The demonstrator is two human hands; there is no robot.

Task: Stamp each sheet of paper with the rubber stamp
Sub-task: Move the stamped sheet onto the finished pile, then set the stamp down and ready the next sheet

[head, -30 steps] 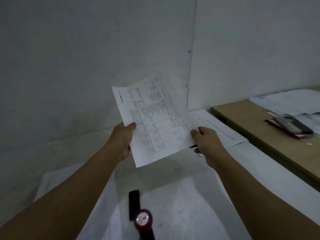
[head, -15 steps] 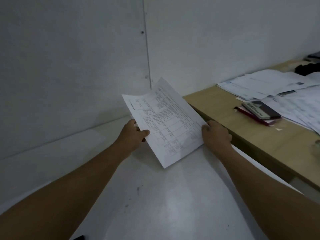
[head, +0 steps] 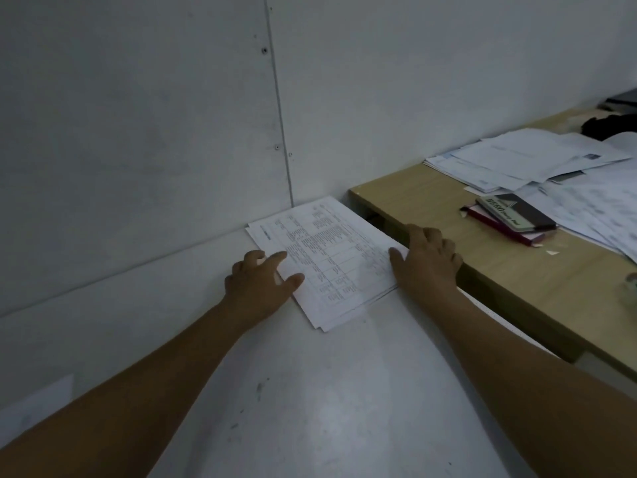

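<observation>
View: head camera, looking down along both bare forearms.
Sheets (head: pixel 331 257): printed pages carrying a table of small text. They lie flat as a thin, slightly fanned stack at the far end of the white worktop (head: pixel 310 408). The far corner is close against the wall (head: pixel 138 132) and the right edge is just beside the wooden worktop (head: pixel 465 281).
Left hand (head: pixel 258 284): released, fingers spread and relaxed. Thumb and forefinger rest on the stack's left edge; the other fingers are over the white worktop, left of the stack.
Right hand (head: pixel 427 263): released as well, fingers splayed. The thumb lies on the stack's right edge, and the fingers reach to the rim of the wooden worktop; whether they touch it cannot be told.
Wooden worktop: to the right of the white one, running to the far right, its dark side face turned toward the hands.
Loose papers (head: pixel 517 160): a wide, untidy spread on the far part of the wooden worktop.
Pad (head: pixel 513 212): dark cover with a pale label printed "HERO", lying on a red-edged book (head: pixel 499 225), just near of the loose papers.
Wall: grey panels with a vertical seam and a few screw heads.
</observation>
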